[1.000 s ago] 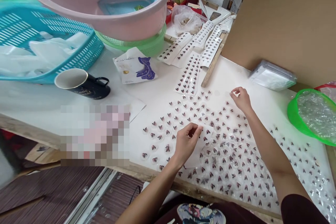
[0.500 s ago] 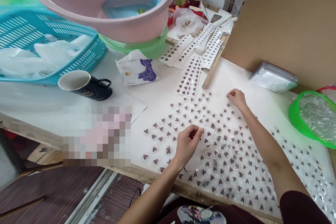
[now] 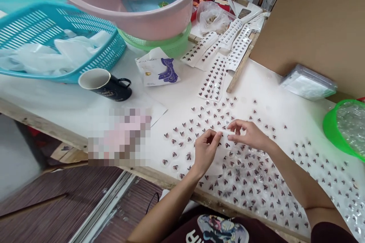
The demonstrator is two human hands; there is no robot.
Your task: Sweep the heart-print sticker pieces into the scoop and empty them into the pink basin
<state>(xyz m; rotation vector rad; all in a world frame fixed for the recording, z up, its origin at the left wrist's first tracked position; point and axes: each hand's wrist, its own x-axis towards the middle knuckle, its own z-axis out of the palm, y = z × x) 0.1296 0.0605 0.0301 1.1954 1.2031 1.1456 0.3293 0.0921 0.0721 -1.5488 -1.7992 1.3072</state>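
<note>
My left hand [image 3: 205,150] pinches a small white sticker sheet [image 3: 217,164] printed with dark motifs, held a little over the table. At the sheet's right edge is my right hand [image 3: 249,134], its thumb and forefinger apart with nothing visible between them. Around and beneath both hands lie many clear round discs [image 3: 242,182], each bearing a small dark-and-pink motif. Other printed sticker sheets [image 3: 213,78] lie farther back on the white table [image 3: 182,100].
A dark mug [image 3: 114,89] stands at left, near a white-and-purple packet [image 3: 158,72]. Behind are a blue basket [image 3: 94,64] and a pink basin [image 3: 148,24]. A wooden strip [image 3: 242,66], clear plastic boxes [image 3: 309,81] and a green bowl [image 3: 330,129] are at right.
My right hand has moved from the far discs back left to the sheet, and its fingers have parted. My left hand keeps hold of the sheet. The view has shifted slightly.
</note>
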